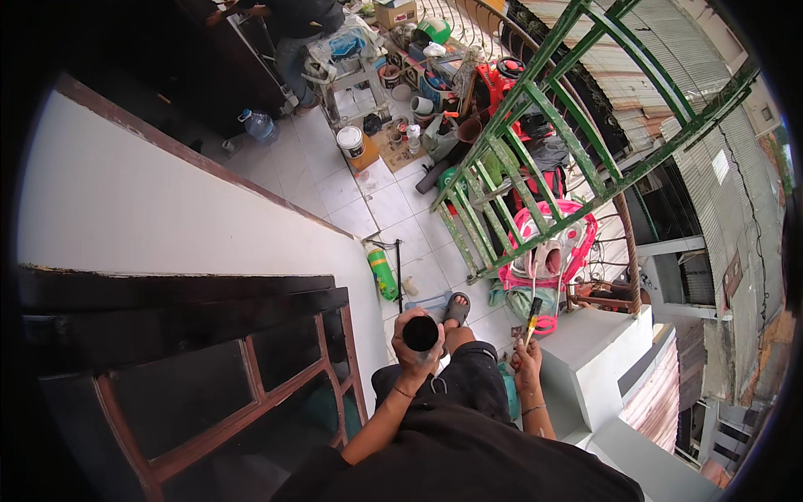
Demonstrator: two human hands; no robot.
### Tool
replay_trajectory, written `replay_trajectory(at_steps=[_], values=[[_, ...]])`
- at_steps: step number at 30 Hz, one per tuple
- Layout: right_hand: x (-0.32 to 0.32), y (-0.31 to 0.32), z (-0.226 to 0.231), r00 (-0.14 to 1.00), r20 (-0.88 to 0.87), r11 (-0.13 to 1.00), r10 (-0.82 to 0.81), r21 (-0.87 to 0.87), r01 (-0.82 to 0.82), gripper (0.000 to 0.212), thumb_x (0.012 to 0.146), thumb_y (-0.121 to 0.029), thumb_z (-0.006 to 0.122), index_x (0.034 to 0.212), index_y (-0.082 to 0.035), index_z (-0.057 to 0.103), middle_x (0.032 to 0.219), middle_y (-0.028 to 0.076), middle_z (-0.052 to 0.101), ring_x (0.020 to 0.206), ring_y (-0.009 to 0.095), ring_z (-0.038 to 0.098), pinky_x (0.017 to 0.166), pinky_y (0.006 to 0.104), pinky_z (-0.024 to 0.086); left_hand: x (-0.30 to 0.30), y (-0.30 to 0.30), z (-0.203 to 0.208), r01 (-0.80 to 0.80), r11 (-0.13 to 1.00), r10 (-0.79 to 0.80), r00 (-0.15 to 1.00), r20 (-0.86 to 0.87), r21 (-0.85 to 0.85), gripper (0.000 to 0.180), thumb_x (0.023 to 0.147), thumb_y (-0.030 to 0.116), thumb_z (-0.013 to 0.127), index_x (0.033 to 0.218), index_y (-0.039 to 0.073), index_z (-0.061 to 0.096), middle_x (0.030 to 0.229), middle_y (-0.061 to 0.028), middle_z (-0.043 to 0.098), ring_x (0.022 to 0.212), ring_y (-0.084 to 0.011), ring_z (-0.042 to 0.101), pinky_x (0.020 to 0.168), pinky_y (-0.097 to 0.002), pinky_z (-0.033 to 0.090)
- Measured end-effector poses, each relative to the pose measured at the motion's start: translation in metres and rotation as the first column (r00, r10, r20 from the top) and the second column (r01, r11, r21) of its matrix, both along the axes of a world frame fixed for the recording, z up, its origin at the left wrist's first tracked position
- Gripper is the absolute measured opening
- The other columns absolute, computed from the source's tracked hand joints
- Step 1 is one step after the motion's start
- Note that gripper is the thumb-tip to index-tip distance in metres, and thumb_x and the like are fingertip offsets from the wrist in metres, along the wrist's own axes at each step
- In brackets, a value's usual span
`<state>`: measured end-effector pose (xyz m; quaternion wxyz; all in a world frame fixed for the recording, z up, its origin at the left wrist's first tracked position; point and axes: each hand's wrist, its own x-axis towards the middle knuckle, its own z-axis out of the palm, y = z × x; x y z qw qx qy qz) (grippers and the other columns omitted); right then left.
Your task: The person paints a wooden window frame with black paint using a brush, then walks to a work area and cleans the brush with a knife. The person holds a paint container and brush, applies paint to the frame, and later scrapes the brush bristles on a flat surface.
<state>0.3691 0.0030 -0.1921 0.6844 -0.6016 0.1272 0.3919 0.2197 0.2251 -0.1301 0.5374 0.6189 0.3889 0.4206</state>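
Room above floor tiles (422, 269); green ladder (615, 186) ahead-right

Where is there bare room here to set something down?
The tiles lie bare between the black rod and the foot of the ladder, and between the wall and the white bucket. The ledge right of the right hand is bare too. It is crowded right of the bucket, where containers cluster, and around the pink seat by the ladder.

Black top (477, 456), forearms bare. Dark shorts (481, 381), pale drawstring loop (439, 385). Thin left wristband (404, 391), thin right wristband (533, 409). Dark grey open-toe sandal (457, 308).
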Motion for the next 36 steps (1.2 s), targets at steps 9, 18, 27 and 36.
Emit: replay_trajectory(at_steps=[9,18,27,36], values=[[0.071,0.062,-0.030,0.628,0.644,0.831,0.437,-0.556,-0.009,0.024,0.086,-0.013,0.073,0.095,0.003,0.058,0.074,0.014,0.059,0.065,0.017,0.052,0.065,0.0319,0.046,0.034,0.046,-0.056,-0.114,0.993,0.118,0.985,-0.123,0.035,0.041,0.083,0.011,0.078,0.115,0.002,0.055,0.111,-0.0123,0.064,0.096,-0.0208,0.063,0.089,-0.0336,0.052],[0.141,0.092,-0.118,0.661,0.636,0.837,0.398,-0.546,0.022,0.020,0.091,-0.013,0.069,0.094,0.003,0.058,0.076,0.015,0.061,0.063,0.023,0.055,0.063,0.0364,0.046,0.115,0.104,-0.181,-0.179,0.963,0.206,0.971,-0.120,0.201,0.043,0.081,0.011,0.079,0.115,0.003,0.055,0.115,-0.0114,0.064,0.096,-0.0207,0.063,0.090,-0.0334,0.050],[0.180,0.166,-0.232,0.260,0.863,0.886,0.433,-0.461,0.054,0.015,0.092,-0.005,0.066,0.099,0.003,0.055,0.083,0.016,0.059,0.068,0.033,0.056,0.062,0.0402,0.045,0.155,0.166,-0.338,-0.171,0.977,0.186,0.976,-0.117,0.125,0.039,0.084,0.016,0.079,0.113,-0.001,0.058,0.112,-0.0099,0.063,0.099,-0.0164,0.061,0.089,-0.0294,0.048],[0.226,0.198,-0.428,0.048,0.932,0.933,0.359,-0.358,-0.028,0.023,0.088,0.005,0.058,0.111,0.005,0.053,0.097,0.021,0.058,0.084,0.041,0.059,0.072,0.0450,0.047,0.152,0.261,-0.582,-0.127,0.957,0.188,0.956,-0.225,0.260,0.040,0.080,0.028,0.083,0.103,0.001,0.063,0.088,-0.0093,0.068,0.079,-0.0193,0.065,0.075,-0.0323,0.053]])
